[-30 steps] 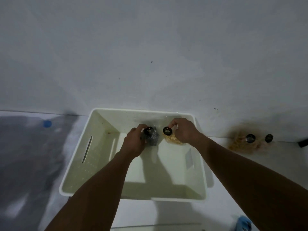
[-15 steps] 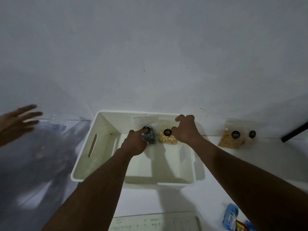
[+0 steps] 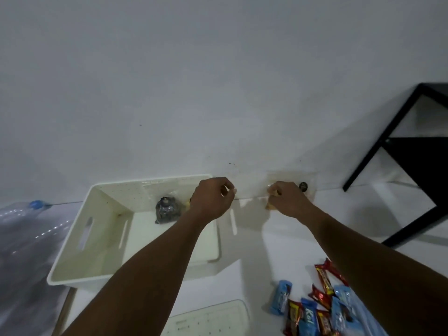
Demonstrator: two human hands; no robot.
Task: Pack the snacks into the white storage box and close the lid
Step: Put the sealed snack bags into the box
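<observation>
Snack bag (image 3: 269,205), clear, on tabletop (image 3: 254,251) against wall (image 3: 218,93), right of white storage box (image 3: 101,214). Likely light, slippery film, crushable contents; take top edge. Right hand (image 3: 287,201) grip pinches it; left hand (image 3: 211,201) grip curled over box corner, hold unclear.

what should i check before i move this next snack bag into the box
1. Right hand on the clear snack bag by the wall: ok, its fingers curl on the bag.
2. Left hand free to help: cannot tell; its fingers are curled above the box's far right corner, and what they hold is unclear.
3. Room in the white storage box: ok, most of the floor is bare; a dark snack bag leans at the far wall.
4. Lid out of the way: ok, it lies on the table in front of the box.
5. All snacks packed: not ok, wrapped bars lie on the table.
</observation>
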